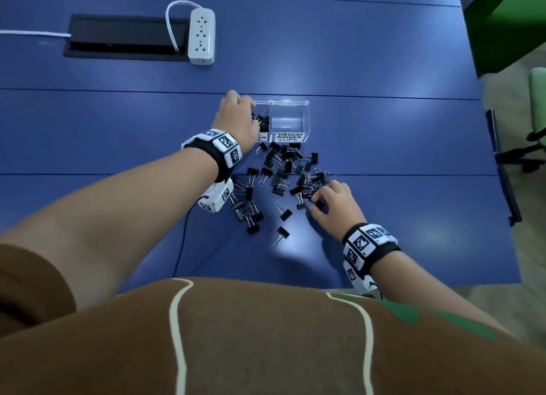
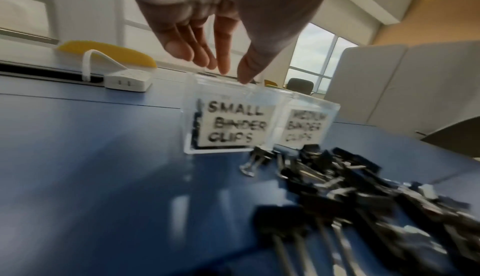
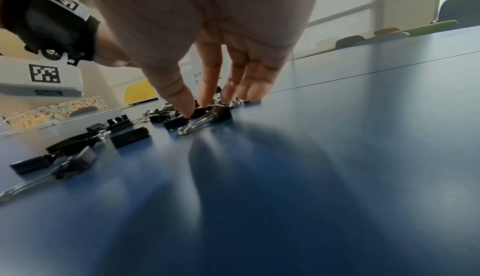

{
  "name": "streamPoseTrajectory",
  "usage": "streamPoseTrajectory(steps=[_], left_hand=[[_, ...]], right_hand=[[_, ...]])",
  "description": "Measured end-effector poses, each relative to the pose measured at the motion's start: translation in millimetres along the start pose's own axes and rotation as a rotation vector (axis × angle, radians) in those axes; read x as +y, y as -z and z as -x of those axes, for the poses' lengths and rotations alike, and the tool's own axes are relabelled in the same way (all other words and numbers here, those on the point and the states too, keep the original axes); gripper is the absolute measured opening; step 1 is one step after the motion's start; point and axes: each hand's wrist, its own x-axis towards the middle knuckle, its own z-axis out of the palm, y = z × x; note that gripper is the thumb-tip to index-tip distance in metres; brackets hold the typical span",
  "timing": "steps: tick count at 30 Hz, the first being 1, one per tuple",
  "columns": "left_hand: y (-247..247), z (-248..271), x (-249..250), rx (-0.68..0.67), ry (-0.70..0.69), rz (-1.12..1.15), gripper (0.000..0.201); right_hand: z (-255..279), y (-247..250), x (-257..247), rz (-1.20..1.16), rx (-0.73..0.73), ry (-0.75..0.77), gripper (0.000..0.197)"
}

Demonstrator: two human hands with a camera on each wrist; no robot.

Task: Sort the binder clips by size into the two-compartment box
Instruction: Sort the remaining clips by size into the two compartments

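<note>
A clear two-compartment box point(image 1: 291, 102) stands mid-table, labelled "SMALL BINDER CLIPS" point(image 2: 233, 125) on the left and "MEDIUM BINDER CLIPS" point(image 1: 290, 137) on the right. Several black clips point(image 1: 262, 121) lie in the small compartment; I see none in the medium one. My left hand point(image 2: 233, 74) hovers over the small compartment, fingers straight and pointing down, holding nothing. A loose pile of black binder clips point(image 1: 289, 170) spreads in front of the box. At the pile's right edge, my right hand point(image 3: 197, 108) pinches one black clip point(image 3: 217, 114) on the table between thumb and forefinger.
A white power strip point(image 1: 201, 36) and a black cable hatch point(image 1: 124, 36) sit at the far left of the blue table point(image 1: 399, 146). The table's right edge runs beside a green chair point(image 1: 537, 113). A thin black cable point(image 1: 182, 241) trails from my left wrist.
</note>
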Motion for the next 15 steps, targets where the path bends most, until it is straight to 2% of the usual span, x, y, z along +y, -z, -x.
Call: streamPoseTrajectory(steps=[2,4,8,12,15], left_hand=[[-10.3,17.6,14.2,-0.032,-0.085,0.034,0.025],[-27.7,39.6,27.9,-0.123,-0.187,0.034,0.016],[-63.1,74.8,43.4,-0.274,-0.333,0.055,0.015],[-79.4,80.5,48.0,-0.326,-0.365,0.103,0.028],[-82.7,78.9,49.2,-0.353,-0.328,0.073,0.029]], right_hand=[[-1.8,-3.6,-7.8,0.027,0.009,-0.029,0.025],[-5.4,-7.9,-17.0,0.077,-0.010,-0.064,0.032],[-9.2,-13.5,-27.5,0.078,-0.049,-0.063,0.022],[-3.8,-7.1,-24.3,-0.051,-0.135,-0.102,0.015],[4.1,2.3,-12.0,-0.205,-0.130,-0.206,0.013]])
